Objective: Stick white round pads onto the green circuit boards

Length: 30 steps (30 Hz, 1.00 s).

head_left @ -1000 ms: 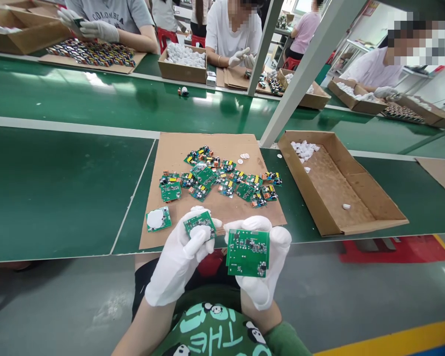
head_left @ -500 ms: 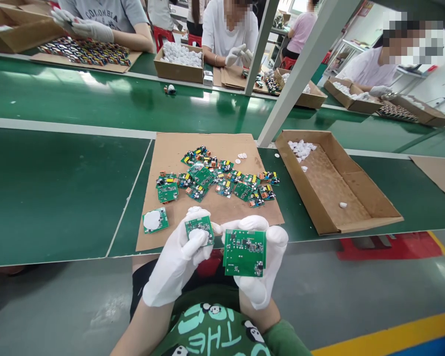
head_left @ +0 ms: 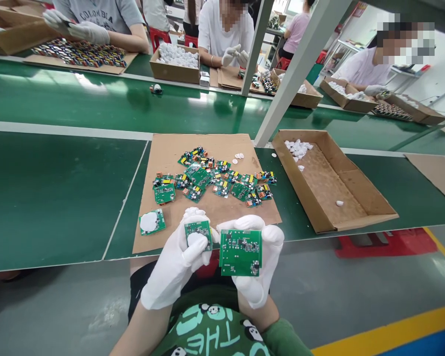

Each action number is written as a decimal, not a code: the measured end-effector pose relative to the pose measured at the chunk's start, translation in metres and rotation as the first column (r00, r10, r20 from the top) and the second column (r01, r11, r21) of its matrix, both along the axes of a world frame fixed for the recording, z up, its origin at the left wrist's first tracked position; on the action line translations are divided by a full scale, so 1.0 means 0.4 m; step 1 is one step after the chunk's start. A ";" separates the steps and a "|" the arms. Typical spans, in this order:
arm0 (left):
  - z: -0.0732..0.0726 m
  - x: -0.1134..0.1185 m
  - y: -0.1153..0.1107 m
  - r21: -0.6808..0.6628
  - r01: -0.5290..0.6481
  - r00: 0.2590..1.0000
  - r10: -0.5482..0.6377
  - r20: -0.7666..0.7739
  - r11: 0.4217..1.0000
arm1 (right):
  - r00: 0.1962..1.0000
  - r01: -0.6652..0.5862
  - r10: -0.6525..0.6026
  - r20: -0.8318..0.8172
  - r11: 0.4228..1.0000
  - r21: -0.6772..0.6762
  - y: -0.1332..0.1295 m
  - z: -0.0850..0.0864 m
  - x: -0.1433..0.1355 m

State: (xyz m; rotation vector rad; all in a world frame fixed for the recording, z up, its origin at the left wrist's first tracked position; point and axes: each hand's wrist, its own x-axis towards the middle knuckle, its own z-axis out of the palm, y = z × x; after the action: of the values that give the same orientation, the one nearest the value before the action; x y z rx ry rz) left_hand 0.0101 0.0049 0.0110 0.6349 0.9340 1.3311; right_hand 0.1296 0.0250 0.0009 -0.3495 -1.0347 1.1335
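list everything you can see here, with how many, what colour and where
small board: one, green, in left hand
large board: one, green, in right hand
board with white disc: one, green, on cardboard sheet, near left corner
loose boards: a pile, green, mid sheet
cardboard sheet: one, brown, on green bench
open box: one, brown, right of sheet, few white caps inside
white caps: a few, on sheet, behind pile
co-workers: several, far side of belt, with boxes
left hand: white glove
right hand: white glove
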 end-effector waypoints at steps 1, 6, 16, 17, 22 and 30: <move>0.001 -0.001 0.000 0.008 0.013 1.000 -0.013 0.013 1.000 | 1.000 0.003 -0.003 0.005 1.000 -0.002 0.000 -0.001 0.000; -0.014 -0.005 0.000 -0.016 0.000 0.999 0.001 0.033 1.000 | 1.000 0.000 0.000 0.006 1.000 -0.020 -0.002 -0.002 0.002; -0.032 -0.009 -0.001 0.000 0.045 0.996 -0.045 -0.081 0.999 | 0.998 -0.028 0.027 -0.057 1.000 -0.014 0.000 0.000 0.003; -0.031 -0.011 -0.001 0.001 0.040 0.997 -0.040 -0.069 0.999 | 0.998 -0.033 0.032 -0.061 0.999 -0.009 0.001 0.000 0.004; -0.027 -0.010 0.002 -0.003 -0.022 0.998 0.022 -0.054 1.000 | 1.000 0.006 -0.006 -0.020 1.000 -0.001 0.003 0.003 0.005; -0.035 -0.012 -0.003 0.001 0.012 0.999 -0.012 -0.042 1.000 | 0.997 0.056 -0.055 0.045 0.998 -0.008 0.002 -0.004 0.006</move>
State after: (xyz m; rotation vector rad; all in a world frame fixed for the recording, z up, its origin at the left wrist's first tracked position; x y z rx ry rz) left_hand 0.0053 0.0035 -0.0029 0.6710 0.9620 1.3125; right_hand 0.1319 0.0257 -0.0005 -0.4102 -1.0526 1.0854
